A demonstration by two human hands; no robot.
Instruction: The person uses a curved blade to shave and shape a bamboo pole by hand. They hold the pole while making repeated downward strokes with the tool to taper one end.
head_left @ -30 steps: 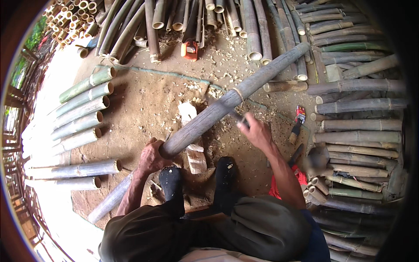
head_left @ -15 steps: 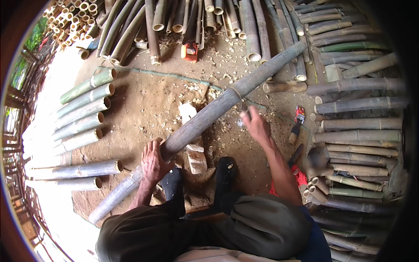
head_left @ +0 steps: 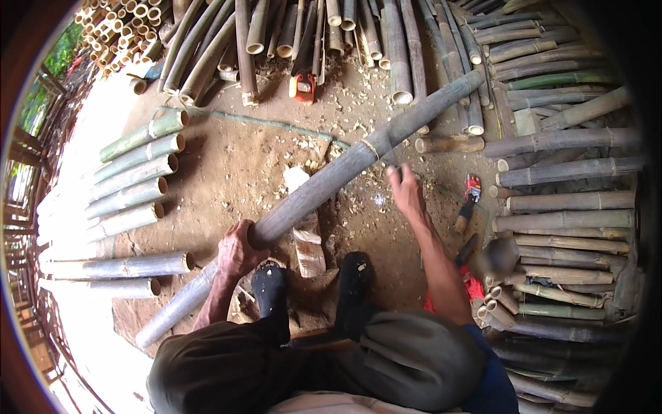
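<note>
Two bare hands at work on one thick bamboo pole (head_left: 324, 178), slung on a slant from just ahead of the left foot to the upper right, over a pale wood block (head_left: 309, 254) on the floor. Left hand (head_left: 240, 250) bent closely round the pole's near end, fingers over the top, thumb toward the feet. Right hand (head_left: 407, 192) just off the pole's right side, near its pale joint ring, fingers curled in on a thin dark tool (head_left: 395, 170); too blurred to name its kind, and cannot tell any touch on the pole. Under the left forearm, another pole (head_left: 172, 310), aslant to the lower left. Either side of the block's near end, feet in dark socks (head_left: 272, 293). All about, pale chips (head_left: 355, 124) over brown ground. To the left, five greenish tubes (head_left: 141, 190) in a row, with two greyer tubes (head_left: 124, 265) nearer. Farther off, an orange-handled saw (head_left: 302, 88) before a bank of stalks. To the right, a red and black tool (head_left: 472, 192), then red cloth (head_left: 473, 284) by the right forearm, beside stacked bamboo (head_left: 572, 200)
</note>
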